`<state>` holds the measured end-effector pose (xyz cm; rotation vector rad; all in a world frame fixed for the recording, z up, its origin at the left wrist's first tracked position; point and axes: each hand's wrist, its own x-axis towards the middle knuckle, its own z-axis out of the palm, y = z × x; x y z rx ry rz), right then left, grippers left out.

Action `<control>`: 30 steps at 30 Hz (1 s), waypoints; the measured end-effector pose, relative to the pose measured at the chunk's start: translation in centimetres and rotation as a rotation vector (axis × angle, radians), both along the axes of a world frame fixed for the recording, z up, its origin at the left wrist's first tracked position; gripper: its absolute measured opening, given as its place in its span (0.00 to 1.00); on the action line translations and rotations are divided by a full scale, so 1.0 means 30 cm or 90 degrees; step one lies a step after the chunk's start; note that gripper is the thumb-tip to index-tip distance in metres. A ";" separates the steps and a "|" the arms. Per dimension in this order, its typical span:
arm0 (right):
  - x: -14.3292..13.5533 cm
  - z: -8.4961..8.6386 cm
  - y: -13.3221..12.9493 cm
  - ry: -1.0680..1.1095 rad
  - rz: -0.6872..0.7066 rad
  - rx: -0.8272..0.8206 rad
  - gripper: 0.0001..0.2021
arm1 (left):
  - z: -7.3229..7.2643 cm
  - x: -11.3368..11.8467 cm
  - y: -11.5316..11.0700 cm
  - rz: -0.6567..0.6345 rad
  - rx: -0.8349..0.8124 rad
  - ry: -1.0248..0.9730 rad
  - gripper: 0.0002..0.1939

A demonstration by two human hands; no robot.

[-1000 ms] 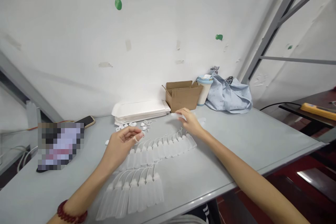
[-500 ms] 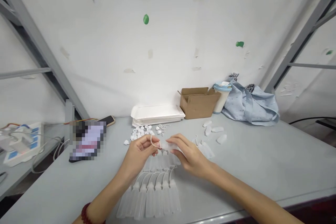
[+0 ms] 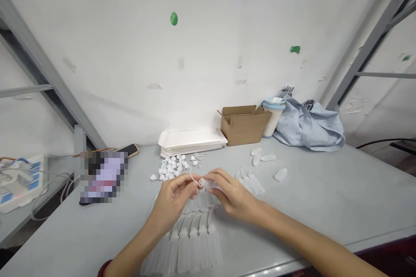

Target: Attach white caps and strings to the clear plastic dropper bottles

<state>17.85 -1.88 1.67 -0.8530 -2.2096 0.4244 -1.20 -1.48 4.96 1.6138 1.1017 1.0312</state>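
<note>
My left hand [image 3: 173, 201] and my right hand [image 3: 232, 194] meet above the grey table [image 3: 308, 199]. Together they pinch one small clear plastic bottle [image 3: 208, 183]; the left fingers hold its white cap with a thin loop [image 3: 194, 178]. Beneath my hands lie rows of finished clear bottles with white caps [image 3: 191, 242]. A pile of loose white caps [image 3: 170, 166] sits just beyond the left hand. Several uncapped clear bottles [image 3: 264, 159] lie to the right, past the right hand.
At the back stand a stack of white trays [image 3: 191, 138], an open cardboard box [image 3: 243, 123], a cup with a blue lid [image 3: 273, 117] and a crumpled blue cloth [image 3: 312, 127]. A phone [image 3: 130, 150] and a blurred object [image 3: 102, 177] lie at the left. Grey shelf frames rise on both sides.
My right hand came back from the loose bottles at the right with one bottle, and both hands met over the rows. The view also shifted left.
</note>
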 end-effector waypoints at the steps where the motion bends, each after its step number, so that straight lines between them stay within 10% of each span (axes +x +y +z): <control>1: 0.001 0.001 -0.001 0.004 -0.001 0.001 0.19 | -0.003 -0.001 -0.001 -0.004 0.011 0.014 0.12; 13: -0.010 -0.018 -0.013 0.064 -0.030 0.005 0.18 | -0.022 0.003 0.005 0.011 0.093 0.050 0.10; 24: -0.023 -0.021 -0.036 0.104 -0.026 -0.088 0.17 | -0.019 0.001 0.013 -0.174 0.037 0.080 0.14; 30: -0.018 -0.029 -0.025 0.117 -0.036 -0.046 0.16 | -0.041 -0.005 0.014 -0.098 0.099 0.156 0.13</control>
